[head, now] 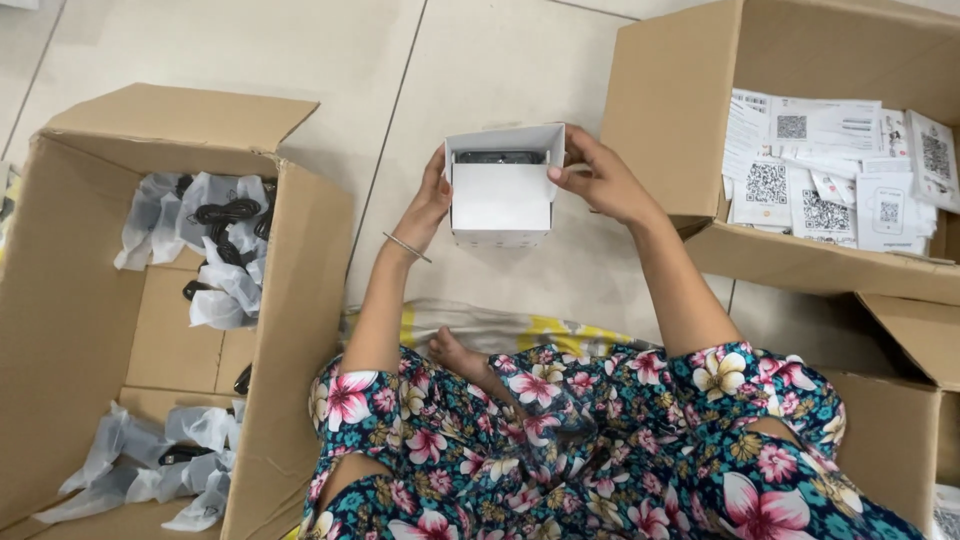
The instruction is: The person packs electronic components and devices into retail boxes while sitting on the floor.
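Observation:
I hold a small white cardboard box (500,195) over the tiled floor, its top flaps open and a dark device visible inside near the far edge. My left hand (432,198) grips the box's left side, a thin bangle on that wrist. My right hand (597,180) grips the right side, with the thumb on the open flap. I sit cross-legged in floral trousers just below the box.
A large open carton (290,290) at the left holds several black cables in clear plastic bags (215,240). A second open carton (670,110) at the upper right holds printed paper leaflets (830,170). Another carton (900,400) stands at the lower right.

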